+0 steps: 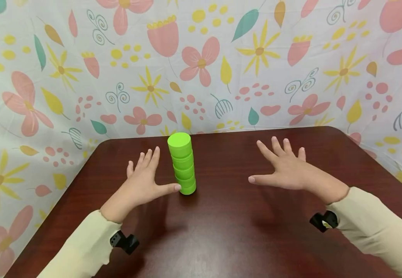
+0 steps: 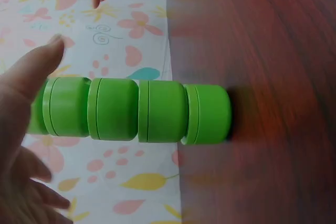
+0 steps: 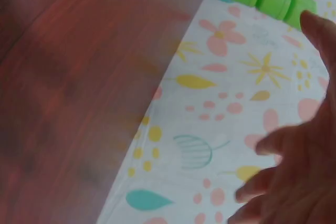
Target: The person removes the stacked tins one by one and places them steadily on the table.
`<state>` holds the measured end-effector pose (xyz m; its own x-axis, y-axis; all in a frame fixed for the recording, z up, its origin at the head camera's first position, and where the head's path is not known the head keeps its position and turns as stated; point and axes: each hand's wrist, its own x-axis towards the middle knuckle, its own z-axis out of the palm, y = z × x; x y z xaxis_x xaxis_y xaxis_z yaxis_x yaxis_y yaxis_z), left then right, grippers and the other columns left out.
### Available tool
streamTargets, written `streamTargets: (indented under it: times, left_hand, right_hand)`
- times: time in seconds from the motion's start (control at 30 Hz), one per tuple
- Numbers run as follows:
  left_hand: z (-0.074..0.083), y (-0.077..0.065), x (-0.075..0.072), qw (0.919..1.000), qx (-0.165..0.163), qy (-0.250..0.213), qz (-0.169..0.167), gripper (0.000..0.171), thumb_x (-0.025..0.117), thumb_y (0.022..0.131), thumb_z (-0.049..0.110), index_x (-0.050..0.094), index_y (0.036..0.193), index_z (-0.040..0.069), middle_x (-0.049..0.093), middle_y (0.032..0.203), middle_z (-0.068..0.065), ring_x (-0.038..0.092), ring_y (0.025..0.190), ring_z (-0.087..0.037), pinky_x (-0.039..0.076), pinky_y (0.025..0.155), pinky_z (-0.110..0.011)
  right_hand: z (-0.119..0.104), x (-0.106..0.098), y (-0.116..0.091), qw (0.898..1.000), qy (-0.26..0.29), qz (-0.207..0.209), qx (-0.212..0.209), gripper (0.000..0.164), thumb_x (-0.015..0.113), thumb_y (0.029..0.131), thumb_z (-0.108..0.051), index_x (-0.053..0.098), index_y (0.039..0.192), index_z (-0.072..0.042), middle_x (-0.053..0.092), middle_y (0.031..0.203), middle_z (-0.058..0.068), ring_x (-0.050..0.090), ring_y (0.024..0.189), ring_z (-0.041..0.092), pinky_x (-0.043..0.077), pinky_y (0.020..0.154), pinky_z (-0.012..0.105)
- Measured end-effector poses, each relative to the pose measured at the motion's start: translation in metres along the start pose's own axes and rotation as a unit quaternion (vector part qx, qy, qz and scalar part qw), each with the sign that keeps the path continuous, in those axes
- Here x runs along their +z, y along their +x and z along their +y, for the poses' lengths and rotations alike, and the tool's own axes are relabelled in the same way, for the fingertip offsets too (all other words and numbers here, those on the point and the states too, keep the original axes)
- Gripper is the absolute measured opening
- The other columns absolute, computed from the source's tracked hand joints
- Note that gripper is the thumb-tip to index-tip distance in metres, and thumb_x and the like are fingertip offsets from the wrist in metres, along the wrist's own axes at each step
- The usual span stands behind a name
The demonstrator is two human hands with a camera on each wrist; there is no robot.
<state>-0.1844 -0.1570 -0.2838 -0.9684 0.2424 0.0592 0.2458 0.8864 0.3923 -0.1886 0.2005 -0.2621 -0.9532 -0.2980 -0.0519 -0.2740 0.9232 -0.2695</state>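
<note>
Flanking green stack (image 1: pixel 184 166), left hand (image 1: pixel 143 183), right hand (image 1: pixel 289 170), splayed

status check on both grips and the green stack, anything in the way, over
Left grip open beside green stack, contact unclear. Right grip open, well apart from it. Stack upright on table. Nothing seen between right grip and stack.

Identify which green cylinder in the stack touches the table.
The bottom cylinder: it alone stands on the table; the others are stacked above it.
</note>
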Motion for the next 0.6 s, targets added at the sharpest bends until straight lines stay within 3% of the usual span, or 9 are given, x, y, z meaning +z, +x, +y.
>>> streamTargets:
  times: [0.1, 0.17, 0.33, 0.43, 0.6]
  left_hand:
    - [-0.002, 0.002, 0.000, 0.9952, 0.016, -0.085, 0.046, 0.110, 0.070, 0.072, 0.058, 0.010, 0.150, 0.009, 0.020, 0.152, -0.016, 0.017, 0.140, -0.034, 0.015, 0.110, -0.054]
    - [-0.002, 0.003, 0.002, 0.9872, 0.023, -0.141, 0.071, 0.102, 0.072, 0.074, 0.051, 0.017, 0.149, 0.010, 0.029, 0.149, -0.013, 0.027, 0.137, -0.031, 0.027, 0.107, -0.050]
    - [0.000, 0.008, 0.010, 0.9606, 0.029, -0.255, 0.107, 0.082, 0.075, 0.077, 0.035, 0.033, 0.144, 0.010, 0.043, 0.141, -0.012, 0.042, 0.129, -0.027, 0.035, 0.104, -0.043]
    - [0.001, 0.011, 0.014, 0.9442, 0.039, -0.305, 0.119, 0.073, 0.075, 0.079, 0.026, 0.039, 0.140, 0.008, 0.046, 0.139, -0.012, 0.045, 0.126, -0.028, 0.036, 0.103, -0.043]
    - [0.002, 0.013, 0.018, 0.9244, 0.047, -0.354, 0.136, 0.063, 0.074, 0.079, 0.017, 0.046, 0.134, 0.006, 0.051, 0.134, -0.012, 0.049, 0.123, -0.027, 0.038, 0.102, -0.042]
  right_hand:
    - [-0.007, 0.002, 0.001, 0.996, 0.054, 0.059, -0.036, 0.102, 0.060, 0.077, -0.064, 0.013, 0.149, -0.010, 0.005, 0.152, 0.025, 0.001, 0.138, 0.046, 0.000, 0.103, 0.067]
    - [-0.013, 0.007, 0.004, 0.986, 0.093, 0.119, -0.064, 0.093, 0.066, 0.079, -0.053, 0.024, 0.147, -0.006, 0.018, 0.151, 0.022, 0.014, 0.138, 0.042, 0.009, 0.107, 0.061]
    - [-0.032, 0.023, 0.015, 0.941, 0.179, 0.257, -0.127, 0.069, 0.075, 0.076, -0.027, 0.046, 0.133, -0.001, 0.048, 0.137, 0.016, 0.044, 0.126, 0.033, 0.033, 0.103, 0.050]
    - [-0.044, 0.033, 0.022, 0.915, 0.227, 0.290, -0.164, 0.062, 0.076, 0.074, -0.018, 0.051, 0.128, 0.000, 0.054, 0.130, 0.015, 0.048, 0.122, 0.027, 0.038, 0.099, 0.047]
    - [-0.060, 0.046, 0.032, 0.886, 0.282, 0.306, -0.204, 0.057, 0.076, 0.074, -0.014, 0.054, 0.125, -0.001, 0.058, 0.123, 0.014, 0.052, 0.117, 0.023, 0.039, 0.098, 0.044]
